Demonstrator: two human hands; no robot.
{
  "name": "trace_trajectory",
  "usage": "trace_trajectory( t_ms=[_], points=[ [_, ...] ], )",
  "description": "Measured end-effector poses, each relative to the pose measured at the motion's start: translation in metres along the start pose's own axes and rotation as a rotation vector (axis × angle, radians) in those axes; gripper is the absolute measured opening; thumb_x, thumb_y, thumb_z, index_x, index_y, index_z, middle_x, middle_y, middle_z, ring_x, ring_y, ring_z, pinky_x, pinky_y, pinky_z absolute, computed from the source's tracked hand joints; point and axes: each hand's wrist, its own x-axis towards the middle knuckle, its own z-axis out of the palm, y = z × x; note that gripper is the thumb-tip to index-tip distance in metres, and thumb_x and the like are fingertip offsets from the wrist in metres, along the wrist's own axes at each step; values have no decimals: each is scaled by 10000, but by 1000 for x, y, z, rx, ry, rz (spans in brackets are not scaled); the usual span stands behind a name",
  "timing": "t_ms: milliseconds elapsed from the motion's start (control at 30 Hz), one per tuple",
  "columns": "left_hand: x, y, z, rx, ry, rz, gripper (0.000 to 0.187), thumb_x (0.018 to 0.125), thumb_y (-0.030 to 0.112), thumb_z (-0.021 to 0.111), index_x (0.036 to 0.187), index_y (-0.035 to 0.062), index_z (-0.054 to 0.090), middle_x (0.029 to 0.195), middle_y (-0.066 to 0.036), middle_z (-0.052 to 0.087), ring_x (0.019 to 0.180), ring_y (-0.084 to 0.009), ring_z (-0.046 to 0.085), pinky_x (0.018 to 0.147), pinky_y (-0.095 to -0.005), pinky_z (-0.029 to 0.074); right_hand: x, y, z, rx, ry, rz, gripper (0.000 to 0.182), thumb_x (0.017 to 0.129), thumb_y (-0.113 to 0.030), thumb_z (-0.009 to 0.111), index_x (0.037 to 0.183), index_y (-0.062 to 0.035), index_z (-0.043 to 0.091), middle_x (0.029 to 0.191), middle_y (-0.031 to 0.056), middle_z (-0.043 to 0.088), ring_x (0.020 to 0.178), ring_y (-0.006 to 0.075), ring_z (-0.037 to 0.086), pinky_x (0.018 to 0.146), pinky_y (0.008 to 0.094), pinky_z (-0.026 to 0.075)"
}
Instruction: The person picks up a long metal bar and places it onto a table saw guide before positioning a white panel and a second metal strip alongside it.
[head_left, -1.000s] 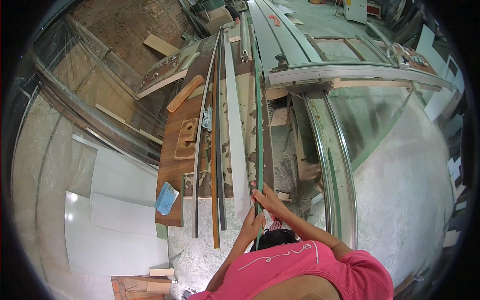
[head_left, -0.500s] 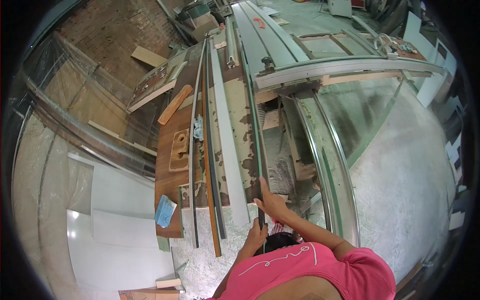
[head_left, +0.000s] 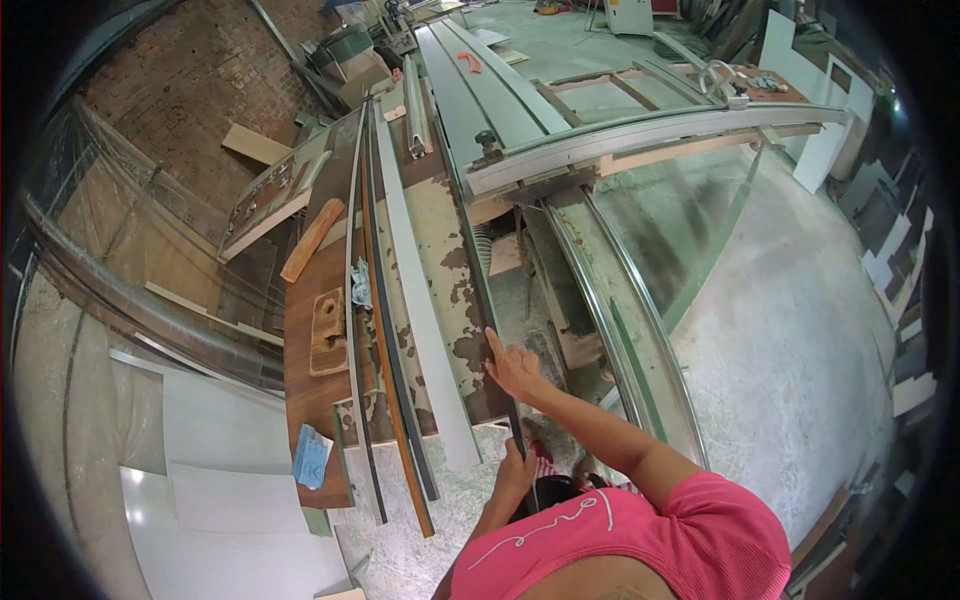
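Note:
A long dark narrow strip point(head_left: 517, 435) lies along the right edge of the worn tabletop point(head_left: 445, 265), its near end sticking out past the table towards me. Around that near end my left hand point(head_left: 515, 475) is closed, low in front of my body. Farther up the same edge is my right hand point(head_left: 517, 370), index finger stretched out and thumb apart, touching the strip's side. To the left lie a long white strip point(head_left: 420, 290), a dark grey strip point(head_left: 405, 400) and an orange-brown strip point(head_left: 388, 400), all overhanging the near edge.
A blue packet point(head_left: 312, 458), a wooden block with holes point(head_left: 328, 335) and a wood offcut point(head_left: 311, 240) lie on the table's left. Right of me run metal rails point(head_left: 625, 330), below a long fence point(head_left: 660, 145). White panels point(head_left: 230, 450) lie at lower left.
My right hand has shifted up and left along the strip, its index finger now extended. My left hand stays on the near end. The whole view has shifted, with the table farther left.

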Motion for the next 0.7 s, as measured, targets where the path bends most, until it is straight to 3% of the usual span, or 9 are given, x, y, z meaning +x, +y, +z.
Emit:
trace_trajectory(
  t_ms=[233, 300, 467, 533, 633, 700],
  points=[
    [3, 11, 7, 28, 11, -1, 331, 851, 213, 451, 1027, -19, 292, 710, -331, 539, 716, -487, 546, 588, -512, 421, 15, 11, 17, 61, -10, 54, 662, 774, -193, 559, 1355, -125, 249, 839, 221, 536, 687, 364, 584, 590, 439, 475],
    [6, 9, 8, 65, -5, -51, 368, 871, 283, 426, 1041, -8, 279, 748, -352, 541, 748, -502, 532, 622, -539, 414, 18, 10, 16, 54, -22, 58, 660, 773, -170, 551, 1355, -117, 246, 833, 221, 538, 686, 364, 584, 594, 438, 476],
    [8, 10, 7, 64, -22, -23, 396, 869, 300, 436, 1054, -12, 278, 753, -353, 540, 755, -505, 529, 632, -531, 418, 24, 10, 11, 58, -61, 57, 637, 783, -118, 515, 1355, -85, 236, 828, 221, 544, 709, 370, 585, 614, 434, 479],
    [4, 18, 1, 68, -38, -27, 410, 867, 311, 442, 1060, -15, 285, 764, -352, 542, 762, -506, 527, 635, -525, 421, 28, 15, 15, 56, -68, 61, 710, 743, -158, 582, 1350, -69, 225, 832, 229, 556, 709, 372, 584, 613, 421, 485],
    [-8, 27, -4, 91, -117, -27, 533, 857, 331, 465, 1179, -40, 257, 849, -348, 544, 827, -492, 530, 681, -499, 429, 32, 20, 20, 60, -65, 65, 712, 740, -154, 584, 1349, -66, 225, 820, 222, 562, 712, 370, 585, 614, 428, 483],
    [-18, 22, -1, 107, -107, -33, 658, 854, 330, 480, 1302, -31, 160, 949, -335, 535, 897, -468, 527, 737, -471, 427, 35, 22, 21, 50, -57, 63, 710, 740, -152, 582, 1348, -68, 226, 822, 222, 562, 710, 370, 584, 613, 431, 483]
  ],
)
